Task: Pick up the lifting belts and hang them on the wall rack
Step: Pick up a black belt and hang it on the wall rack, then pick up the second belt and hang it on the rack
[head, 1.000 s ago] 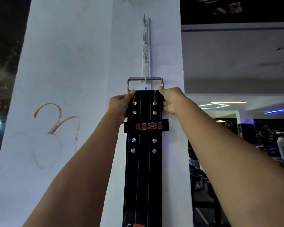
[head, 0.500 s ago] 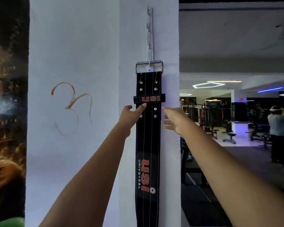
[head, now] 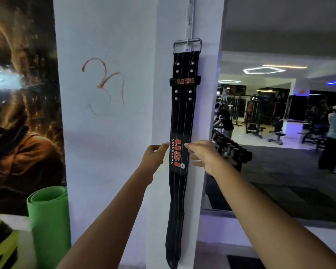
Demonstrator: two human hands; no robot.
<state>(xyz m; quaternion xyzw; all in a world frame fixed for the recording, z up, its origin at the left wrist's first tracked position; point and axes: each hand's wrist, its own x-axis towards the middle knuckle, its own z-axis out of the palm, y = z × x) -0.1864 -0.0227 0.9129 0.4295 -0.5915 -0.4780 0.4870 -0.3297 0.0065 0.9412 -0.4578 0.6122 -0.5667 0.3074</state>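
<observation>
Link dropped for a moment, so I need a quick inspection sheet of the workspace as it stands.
Surface: white pillar with an orange scrawl.
Job's things: black lifting belt hangs straight by its metal buckle from a hook of the wall rack.
Clutter: rolled green mat at the pillar's foot.
Grippers: left hand and right hand open, either side of the belt's logo, fingertips at its edges.
Cables: nothing seen.
Surroundings: gym machines and people behind, on the right.
</observation>
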